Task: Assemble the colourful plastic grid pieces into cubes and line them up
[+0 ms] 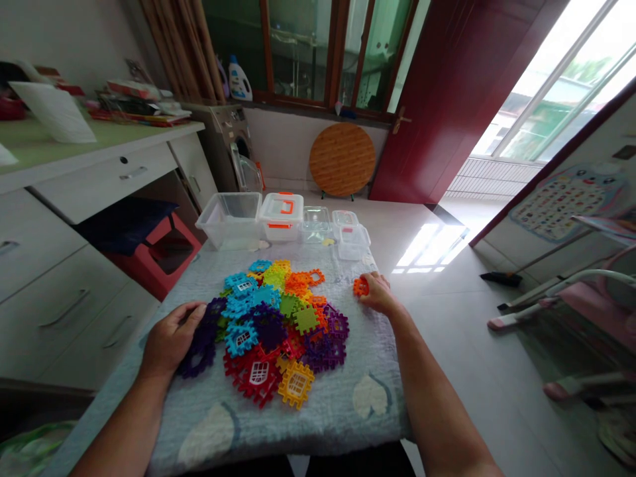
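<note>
My left hand (pixel 169 338) is at the left of the table, its fingers curled against a dark purple interlocking block (pixel 199 354) with toothed edges; its fingertips are partly hidden. On the right, my right hand (pixel 378 293) grips an orange interlocking block (pixel 360 287), apart from the pile. Between the hands lies a heap of such blocks: blue (pixel 242 338), lime green (pixel 306 319), purple (pixel 338 322), orange (pixel 297 283) and yellow (pixel 276 273). At its near side are a red block (pixel 251 377) with a white window insert and a yellow-orange windowed block (pixel 297 384).
Along the table's far edge stand an open clear bin (pixel 231 222), a lidded box with orange latches (pixel 281 218) and several small clear containers (pixel 352 242). A patterned cloth (pixel 348 424) covers the table. A red stool (pixel 149 262) is left, a pink chair (pixel 596 305) right.
</note>
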Available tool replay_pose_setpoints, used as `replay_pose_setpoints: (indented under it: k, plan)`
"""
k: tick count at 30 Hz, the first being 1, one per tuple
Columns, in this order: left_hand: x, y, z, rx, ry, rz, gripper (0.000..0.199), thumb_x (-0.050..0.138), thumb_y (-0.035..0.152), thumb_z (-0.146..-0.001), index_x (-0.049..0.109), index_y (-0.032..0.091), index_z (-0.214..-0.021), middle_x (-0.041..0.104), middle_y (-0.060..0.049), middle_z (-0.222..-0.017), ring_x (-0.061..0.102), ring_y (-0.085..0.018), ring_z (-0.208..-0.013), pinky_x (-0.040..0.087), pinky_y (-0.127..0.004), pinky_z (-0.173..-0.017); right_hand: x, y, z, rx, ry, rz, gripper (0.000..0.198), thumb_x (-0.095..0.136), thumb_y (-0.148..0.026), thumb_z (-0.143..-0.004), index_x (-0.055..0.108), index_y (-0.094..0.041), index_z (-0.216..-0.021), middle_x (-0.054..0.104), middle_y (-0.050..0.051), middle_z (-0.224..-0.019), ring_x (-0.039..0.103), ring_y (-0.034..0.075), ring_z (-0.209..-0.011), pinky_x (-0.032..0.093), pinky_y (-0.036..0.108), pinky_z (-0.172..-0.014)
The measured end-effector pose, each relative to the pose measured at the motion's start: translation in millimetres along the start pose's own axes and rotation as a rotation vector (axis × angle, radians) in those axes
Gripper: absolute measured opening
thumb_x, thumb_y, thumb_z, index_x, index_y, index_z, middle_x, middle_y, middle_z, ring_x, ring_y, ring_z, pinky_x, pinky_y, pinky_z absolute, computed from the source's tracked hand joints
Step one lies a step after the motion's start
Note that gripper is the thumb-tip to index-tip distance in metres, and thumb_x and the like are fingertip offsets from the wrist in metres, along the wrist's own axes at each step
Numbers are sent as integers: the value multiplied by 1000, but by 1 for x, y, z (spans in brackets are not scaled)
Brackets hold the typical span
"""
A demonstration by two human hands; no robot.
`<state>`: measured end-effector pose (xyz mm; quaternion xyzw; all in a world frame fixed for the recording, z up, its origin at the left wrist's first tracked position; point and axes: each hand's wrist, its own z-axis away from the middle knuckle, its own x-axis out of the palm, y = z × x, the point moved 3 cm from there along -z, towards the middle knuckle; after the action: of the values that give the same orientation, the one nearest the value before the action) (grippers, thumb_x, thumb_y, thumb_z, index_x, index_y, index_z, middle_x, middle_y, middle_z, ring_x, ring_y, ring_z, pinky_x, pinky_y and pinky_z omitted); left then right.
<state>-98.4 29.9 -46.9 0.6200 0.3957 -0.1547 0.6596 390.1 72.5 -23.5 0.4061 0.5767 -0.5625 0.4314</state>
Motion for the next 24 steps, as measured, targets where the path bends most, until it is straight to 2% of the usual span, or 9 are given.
replay_pose_setpoints:
  k: [4, 7, 10, 14, 18, 21, 24]
  plan:
    - [-1, 1, 0, -27, -19, -6, 46, 49, 60, -80, 69, 25, -102, 73, -4, -107, 66, -27, -106, 48, -37, -96, -9, 7, -12, -17, -24, 21, 45, 63, -21, -72, 60, -21, -117, 54, 9, -118, 49, 25, -108, 36, 33, -91]
    - [-1, 2, -1, -36, -32, -12, 47, 49, 59, -79, 69, 23, -103, 73, -5, -107, 65, -27, -107, 47, -36, -97, -6, 13, -16, -10, -103, 51, 55, 62, -17, -70, 55, -20, -125, 52, 11, -125, 49, 26, -110, 36, 33, -91]
    - [-1, 3, -1, -31, -29, -19, 47, 49, 59, -78, 69, 23, -102, 73, -5, -107, 65, -27, -107, 46, -36, -97, -3, 16, -16, -6, -116, 57, 62, 62, -17, -70, 51, -19, -130, 50, 13, -129, 48, 27, -112, 36, 33, -91]
    - [-2, 3, -1, -27, -19, -19, 47, 50, 58, -77, 69, 23, -101, 73, -5, -107, 65, -27, -107, 46, -36, -97, 0, 15, -17, -19, -126, 61, 48, 61, -18, -70, 58, -20, -117, 53, 11, -120, 49, 26, -107, 36, 33, -89]
    - [-1, 3, -1, -27, -22, -31, 47, 50, 58, -77, 69, 23, -102, 73, -5, -106, 65, -27, -106, 47, -36, -96, 0, 14, -21, -34, -124, 68, 43, 61, -16, -67, 59, -19, -110, 53, 10, -113, 50, 25, -103, 38, 32, -86]
    - [-1, 4, -1, -10, -12, -54, 45, 51, 56, -77, 70, 23, -101, 73, -5, -105, 66, -27, -103, 48, -36, -94, -2, 15, -23, -48, -120, 67, 43, 61, -15, -67, 60, -19, -110, 53, 10, -113, 50, 25, -102, 38, 32, -86]
    - [-1, 5, -2, 7, -1, -76, 42, 52, 54, -78, 70, 24, -99, 74, -4, -102, 67, -26, -99, 49, -36, -92, -3, 18, -24, -61, -121, 63, 51, 61, -13, -67, 59, -19, -117, 53, 10, -117, 51, 25, -105, 38, 32, -89]
